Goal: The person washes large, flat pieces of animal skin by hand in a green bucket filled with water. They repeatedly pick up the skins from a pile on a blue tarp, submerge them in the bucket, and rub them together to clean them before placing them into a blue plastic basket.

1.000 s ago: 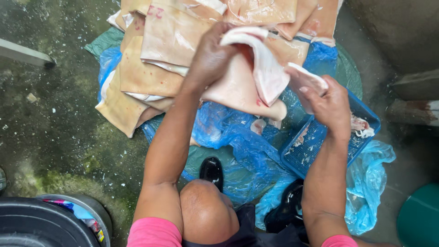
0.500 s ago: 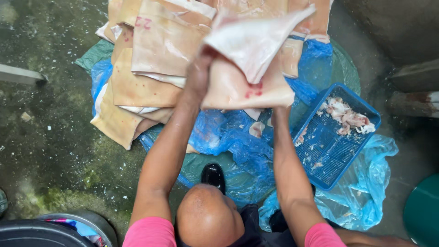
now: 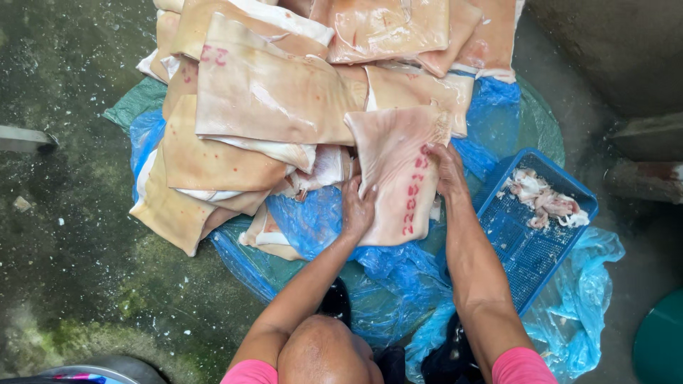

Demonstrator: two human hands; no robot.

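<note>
I see a pale piece of pork skin [image 3: 398, 178] with red stamp marks, lying flat on the blue plastic sheet [image 3: 313, 220] between my two hands. My left hand [image 3: 358, 206] grips its near left edge, fingers curled on it. My right hand [image 3: 448, 169] presses flat on its right edge. To do this well, I think I should smooth the skin flat and line it up with the big pile of skins [image 3: 270, 99] just past my hands. To the right of my right hand sits a blue basket [image 3: 526, 249] with small meat scraps [image 3: 544, 199]. Half a second ago the skin was up in the air; now it is laid down.
</note>
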